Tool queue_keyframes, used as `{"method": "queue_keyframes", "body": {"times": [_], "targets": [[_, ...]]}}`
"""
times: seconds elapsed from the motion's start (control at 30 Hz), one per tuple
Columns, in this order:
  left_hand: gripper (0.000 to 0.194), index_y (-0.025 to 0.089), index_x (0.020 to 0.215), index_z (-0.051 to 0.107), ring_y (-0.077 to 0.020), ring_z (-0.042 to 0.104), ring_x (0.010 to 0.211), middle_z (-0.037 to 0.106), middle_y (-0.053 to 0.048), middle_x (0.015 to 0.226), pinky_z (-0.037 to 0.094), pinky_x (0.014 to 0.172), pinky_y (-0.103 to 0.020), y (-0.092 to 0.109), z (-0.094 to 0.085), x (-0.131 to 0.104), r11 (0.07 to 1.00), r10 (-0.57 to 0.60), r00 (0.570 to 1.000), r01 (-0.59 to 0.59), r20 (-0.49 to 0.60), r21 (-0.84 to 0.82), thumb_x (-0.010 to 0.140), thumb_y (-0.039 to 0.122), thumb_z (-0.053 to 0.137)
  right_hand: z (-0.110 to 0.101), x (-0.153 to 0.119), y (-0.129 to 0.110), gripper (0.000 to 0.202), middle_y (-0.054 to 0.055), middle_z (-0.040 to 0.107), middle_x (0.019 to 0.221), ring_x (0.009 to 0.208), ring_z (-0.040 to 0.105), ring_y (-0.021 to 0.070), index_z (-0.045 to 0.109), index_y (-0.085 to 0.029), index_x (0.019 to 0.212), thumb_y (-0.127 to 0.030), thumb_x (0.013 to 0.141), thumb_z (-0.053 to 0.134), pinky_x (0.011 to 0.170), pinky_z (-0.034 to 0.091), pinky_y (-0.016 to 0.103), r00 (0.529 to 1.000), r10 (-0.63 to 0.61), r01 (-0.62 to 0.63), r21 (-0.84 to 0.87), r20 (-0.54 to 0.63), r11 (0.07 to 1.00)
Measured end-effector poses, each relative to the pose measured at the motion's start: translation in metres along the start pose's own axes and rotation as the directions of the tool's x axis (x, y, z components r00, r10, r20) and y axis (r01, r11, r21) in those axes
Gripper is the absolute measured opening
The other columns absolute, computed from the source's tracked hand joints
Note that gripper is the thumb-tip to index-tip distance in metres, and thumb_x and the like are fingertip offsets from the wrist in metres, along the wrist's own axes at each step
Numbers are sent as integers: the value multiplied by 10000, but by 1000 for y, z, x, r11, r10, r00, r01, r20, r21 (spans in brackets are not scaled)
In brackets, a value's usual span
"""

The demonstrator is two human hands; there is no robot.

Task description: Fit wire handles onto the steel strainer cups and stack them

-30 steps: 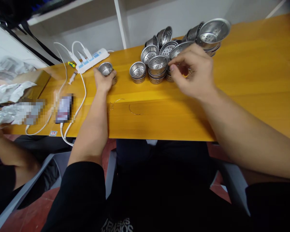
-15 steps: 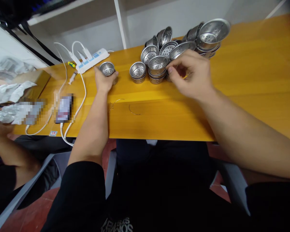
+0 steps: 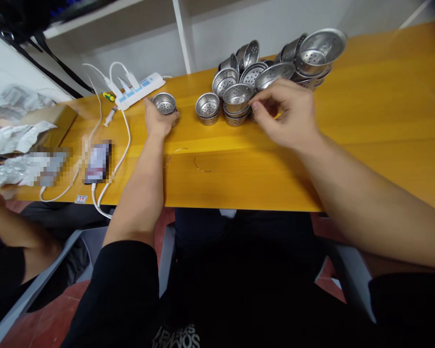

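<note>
My left hand [image 3: 159, 120] is wrapped round a small perforated metal cup [image 3: 164, 102], which stands upright on the table with what looks like another cup below it. To the right, my right hand [image 3: 288, 108] is closed in a pinch, thumb and forefinger at the right rim of the top perforated cup [image 3: 235, 96] of a short stack. Its other fingers curl under and are partly hidden. Between the hands stands a separate short stack of cups [image 3: 207, 107]. Two thin bent wires lie nearer me, one of them a curved wire [image 3: 202, 169].
More perforated cups [image 3: 275, 72] are heaped behind my right hand, some tilted. At the left are a white power strip [image 3: 141, 92] with cables, a syringe [image 3: 109, 117], a phone [image 3: 97, 163] and plastic bags [image 3: 18, 140]. Another person's arm [image 3: 18, 227] shows at far left.
My left hand and the cup in it have shifted slightly to the right, nearer the separate stack. My right hand stays at the same stack's rim.
</note>
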State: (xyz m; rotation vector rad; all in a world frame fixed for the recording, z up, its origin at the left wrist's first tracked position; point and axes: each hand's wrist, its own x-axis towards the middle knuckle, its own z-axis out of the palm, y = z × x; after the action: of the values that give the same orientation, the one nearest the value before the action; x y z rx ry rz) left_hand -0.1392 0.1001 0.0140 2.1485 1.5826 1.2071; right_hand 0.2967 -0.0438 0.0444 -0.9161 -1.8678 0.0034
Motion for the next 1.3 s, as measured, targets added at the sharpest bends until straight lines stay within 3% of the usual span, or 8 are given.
{"method": "queue_keyframes", "body": {"times": [0.23, 0.33, 0.43, 0.53, 0.63, 0.73, 0.87, 1.3], "targets": [[851, 300, 1446, 506, -137, 747, 1469, 933, -2, 1461, 481, 1268, -530, -6, 6, 4, 991, -128, 988, 123, -90, -57, 960, 692, 1084, 0, 1, -3, 245, 80, 800, 967, 821, 775, 294, 886, -309, 1128, -512, 1237, 806, 749, 647, 499, 999, -39, 40, 43, -33, 998], [796, 299, 1483, 477, -126, 728, 1450, 915, -13, 1495, 472, 1278, -533, -12, 6, 8, 995, -95, 995, 94, 5, 32, 1047, 756, 962, 1, 0, 0, 280, 82, 791, 973, 844, 765, 315, 881, -336, 1143, -591, 1235, 812, 777, 665, 531, 1000, 6, -5, 20, -6, 1000], [754, 297, 1497, 485, -142, 694, 1528, 874, -62, 1579, 451, 1318, -559, -11, 6, 12, 970, -195, 975, 176, 103, 168, 1098, 819, 854, 3, 0, 2, 295, 73, 777, 981, 851, 752, 334, 874, -384, 1158, -660, 1237, 809, 803, 689, 571, 999, 34, -34, 20, 2, 999], [814, 291, 1475, 508, -180, 705, 1499, 849, -98, 1624, 491, 1313, -575, 1, 6, 9, 952, -263, 965, 258, 8, 163, 1004, 737, 999, 3, -2, 3, 280, 68, 769, 984, 851, 757, 338, 879, -397, 1172, -659, 1243, 810, 823, 710, 594, 1000, 25, -25, 32, 2, 999], [887, 294, 1394, 564, -237, 766, 1378, 872, -97, 1546, 593, 1298, -569, 24, 7, 0, 959, -275, 950, 281, -146, 21, 788, 441, 1195, 1, -2, 1, 256, 68, 778, 995, 900, 780, 358, 882, -431, 1188, -676, 1238, 822, 882, 745, 612, 995, 93, -93, 2, 30, 996], [784, 300, 1260, 605, -313, 847, 1292, 894, -105, 1391, 692, 1286, -584, 47, 5, -7, 935, -354, 922, 347, -156, -70, 735, 253, 1185, 1, -2, 1, 290, 71, 783, 978, 866, 775, 348, 885, -409, 1168, -685, 1235, 825, 839, 730, 596, 997, 76, -77, 11, 21, 997], [630, 311, 1085, 622, -368, 901, 1276, 905, -106, 1275, 757, 1265, -620, 62, 0, -9, 914, -404, 909, 396, -101, -90, 751, 212, 1147, 2, -1, 1, 324, 66, 784, 960, 867, 776, 346, 877, -406, 1138, -704, 1243, 805, 855, 732, 601, 999, 47, -47, 32, 12, 998], [559, 289, 970, 658, -327, 887, 1179, 906, -85, 1136, 766, 1156, -549, 73, -2, -9, 908, -418, 902, 415, -109, -50, 705, 189, 1140, 2, -1, -4, 420, 78, 819, 982, 880, 790, 368, 888, -419, 1103, -825, 1202, 835, 873, 728, 644, 993, 109, -112, 68, 46, 991]]}}
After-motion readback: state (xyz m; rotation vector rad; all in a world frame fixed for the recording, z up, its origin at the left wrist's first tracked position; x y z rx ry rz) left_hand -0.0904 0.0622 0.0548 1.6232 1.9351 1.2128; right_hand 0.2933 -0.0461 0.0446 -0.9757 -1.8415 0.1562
